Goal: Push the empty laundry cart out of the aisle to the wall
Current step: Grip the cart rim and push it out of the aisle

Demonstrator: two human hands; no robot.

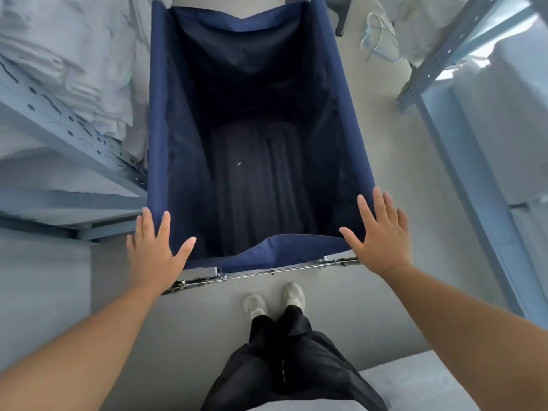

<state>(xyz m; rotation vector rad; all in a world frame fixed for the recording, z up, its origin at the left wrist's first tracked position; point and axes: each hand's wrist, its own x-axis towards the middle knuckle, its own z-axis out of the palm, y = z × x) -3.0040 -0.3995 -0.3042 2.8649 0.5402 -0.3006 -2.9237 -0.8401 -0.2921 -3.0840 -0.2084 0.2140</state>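
The laundry cart (166,120) is a deep navy fabric bin on a chrome frame, filling the aisle straight ahead. Its inside is dark and holds nothing. A chrome bar (267,272) runs along its near end. My left hand (155,250) lies flat with fingers spread over the near left corner of the fabric rim. My right hand (381,232) lies flat with fingers spread over the near right corner. Neither hand curls around anything.
Grey metal shelving (74,134) stacked with folded white linen presses close on the left. Another shelf unit (462,46) with white bundles stands on the right. Grey floor (382,120) shows beside the cart on the right. My feet (274,301) are just behind the cart.
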